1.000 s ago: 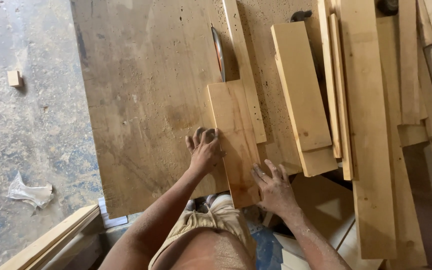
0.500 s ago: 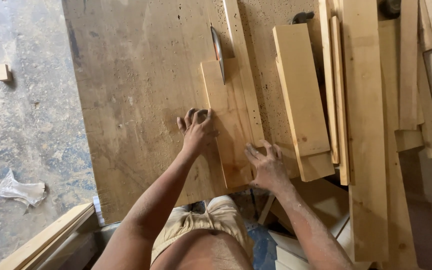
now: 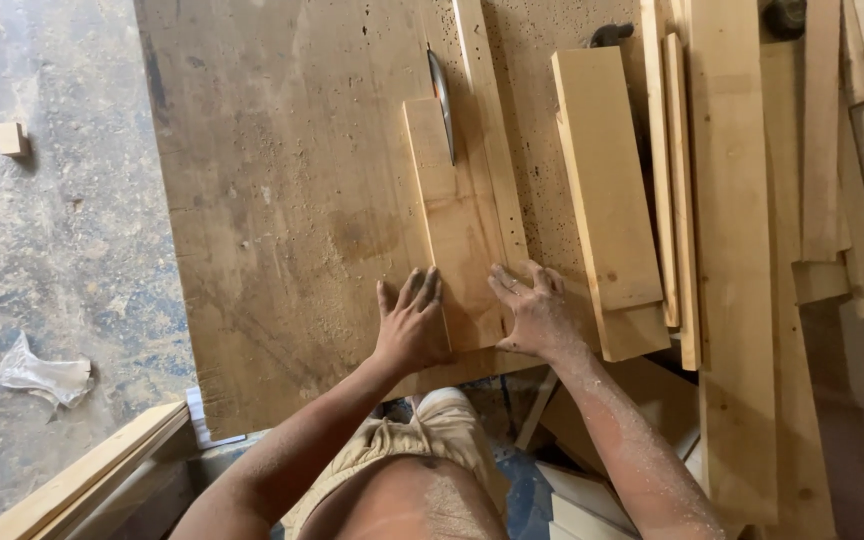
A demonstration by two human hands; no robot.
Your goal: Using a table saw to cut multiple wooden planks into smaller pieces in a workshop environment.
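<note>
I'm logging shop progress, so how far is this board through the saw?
Done: cut boards lie stacked to the right of the fence strip. In hand: the left hand and right hand press flat on a short board whose far end has reached the saw blade. Left: most of its length remains on the near side of the blade.

board [image 3: 452, 215]: pale raw wood, looking matt and planed smooth, with a darker stain near its middle
saw blade [image 3: 441, 100]: grey metal, showing a dull sheen
table top [image 3: 282, 180]: worn brown plywood, looking scuffed, pitted and dusted with sawdust
planks [image 3: 732, 250]: unfinished light timber, looking matt
floor [image 3: 52, 250]: rough grey concrete, looking mottled
left hand [image 3: 414, 325], right hand [image 3: 535, 315]: bare skin, carrying fine sawdust
</note>
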